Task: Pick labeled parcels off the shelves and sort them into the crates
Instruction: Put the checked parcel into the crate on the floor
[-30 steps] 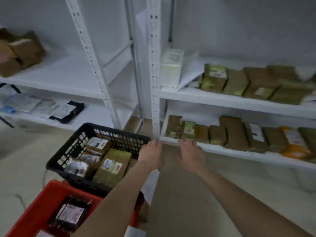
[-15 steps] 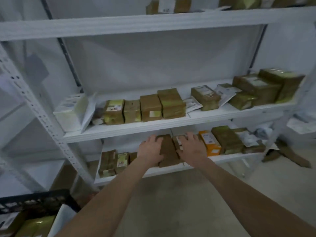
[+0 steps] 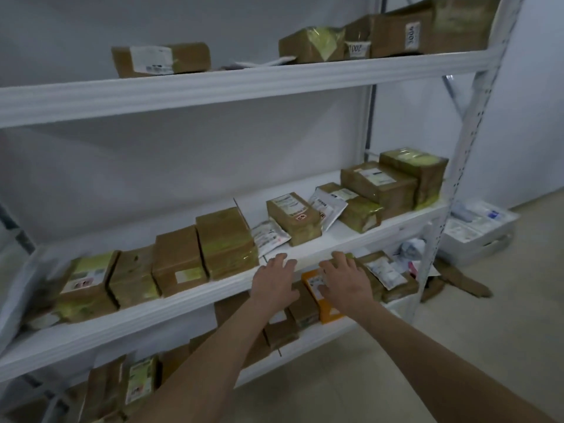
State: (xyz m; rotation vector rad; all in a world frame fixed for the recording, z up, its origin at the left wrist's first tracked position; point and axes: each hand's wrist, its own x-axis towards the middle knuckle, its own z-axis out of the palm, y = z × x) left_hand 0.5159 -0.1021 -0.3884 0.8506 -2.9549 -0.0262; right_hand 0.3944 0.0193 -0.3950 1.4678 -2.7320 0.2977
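Head view: the left grip (image 3: 274, 285) and right grip (image 3: 346, 285) hover with fingers spread wide, holding nothing, at the middle shelf (image 3: 183, 309) edge. The orange parcel (image 3: 319, 296) lies on the lower shelf (image 3: 320, 334), beneath the right grip.

The middle shelf (image 3: 183, 312) has lots of open room above its brown boxes (image 3: 178, 261). Its front has a bare white spot beside the white pouch (image 3: 270, 238). The low shelf (image 3: 320, 340) is a tight gap, packed with an orange parcel (image 3: 326, 314) and brown ones. The floor (image 3: 320, 392) in front is open.
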